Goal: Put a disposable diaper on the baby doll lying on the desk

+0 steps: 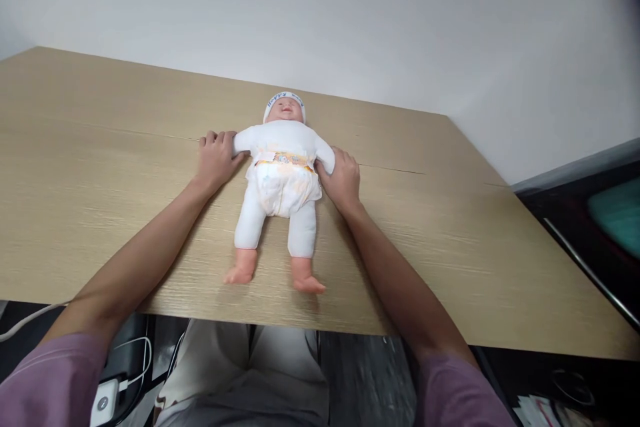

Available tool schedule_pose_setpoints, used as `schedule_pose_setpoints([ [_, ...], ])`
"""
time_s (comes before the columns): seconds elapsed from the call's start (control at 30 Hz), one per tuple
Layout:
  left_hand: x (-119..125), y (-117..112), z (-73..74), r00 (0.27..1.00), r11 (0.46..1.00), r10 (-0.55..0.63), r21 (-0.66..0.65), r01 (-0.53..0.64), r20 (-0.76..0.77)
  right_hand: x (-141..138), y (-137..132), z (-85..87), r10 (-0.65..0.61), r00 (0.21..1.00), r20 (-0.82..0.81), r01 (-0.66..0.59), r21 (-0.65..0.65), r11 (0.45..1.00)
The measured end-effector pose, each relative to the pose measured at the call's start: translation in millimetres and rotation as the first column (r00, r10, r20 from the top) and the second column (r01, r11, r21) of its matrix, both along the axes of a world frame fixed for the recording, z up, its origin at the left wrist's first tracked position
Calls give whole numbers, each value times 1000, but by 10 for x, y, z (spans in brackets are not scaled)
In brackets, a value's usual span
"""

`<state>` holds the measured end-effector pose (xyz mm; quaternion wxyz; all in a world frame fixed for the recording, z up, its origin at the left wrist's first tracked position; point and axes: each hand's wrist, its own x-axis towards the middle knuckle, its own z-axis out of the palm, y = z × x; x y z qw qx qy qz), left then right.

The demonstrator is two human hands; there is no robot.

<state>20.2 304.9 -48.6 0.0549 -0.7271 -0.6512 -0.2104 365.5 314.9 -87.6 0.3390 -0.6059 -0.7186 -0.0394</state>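
Note:
A baby doll (283, 140) lies on its back on the wooden table, its head toward the wall and its bare feet toward me. It wears a white cap with blue lettering, a white cloth body and a diaper (285, 187) with an orange printed waistband around its middle. At the doll's arm on the left side, my left hand (217, 157) is closed around the arm's end. My right hand (343, 177) grips the other arm's end, the thumb in close to the diaper's side. The doll's own hands are hidden in my grip.
The light wood table (125, 160) has a thin seam across it and meets a pale wall (320, 20). A dark object with a greenish panel (620, 213) stands at the right edge. Below the front edge are a white power adapter (105, 402) with a cable and some papers (537, 411).

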Motion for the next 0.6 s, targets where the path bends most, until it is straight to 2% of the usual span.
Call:
schedule_pose_setpoints([
  [0.1, 134, -155, 188, 999, 993, 49, -106, -51, -20, -146, -96, 119, -3, 995, -98, -1, -40, 999],
  [0.17, 182, -403, 349, 998, 981, 58, -186, -53, 21, -198, -253, 238, -5, 985, -171, -9, -80, 997],
  [0.23, 163, -838, 493, 995, 978, 35, -207, -16, 88, -141, -525, 392, 38, 970, -239, -63, -99, 993],
  [0.27, 131, -1138, 541, 993, 982, 8, -189, 14, 116, -69, -710, 483, 88, 960, -266, -118, -98, 988],
  [0.33, 50, -1888, 558, 985, 988, -105, -101, 119, 135, 133, -1178, 686, 231, 929, -290, -267, -92, 959],
  [0.37, 9, -2322, 513, 973, 980, -178, -66, 189, 144, 242, -1457, 792, 285, 915, -285, -326, -107, 939],
  [0.43, -59, -3239, 301, 935, 946, -309, -49, 321, 175, 422, -2076, 981, 361, 899, -249, -406, -161, 900],
  [0.53, -155, -4500, -255, 878, 890, -423, -82, 449, 223, 488, -3018, 1102, 475, 863, -170, -504, -290, 813],
  [0.57, -197, -4840, -462, 873, 890, -425, -63, 451, 240, 450, -3291, 1077, 483, 864, -144, -501, -346, 793],
  [0.6, -247, -5127, -656, 888, 899, -394, -103, 426, 237, 387, -3526, 1015, 491, 862, -128, -499, -393, 772],
])
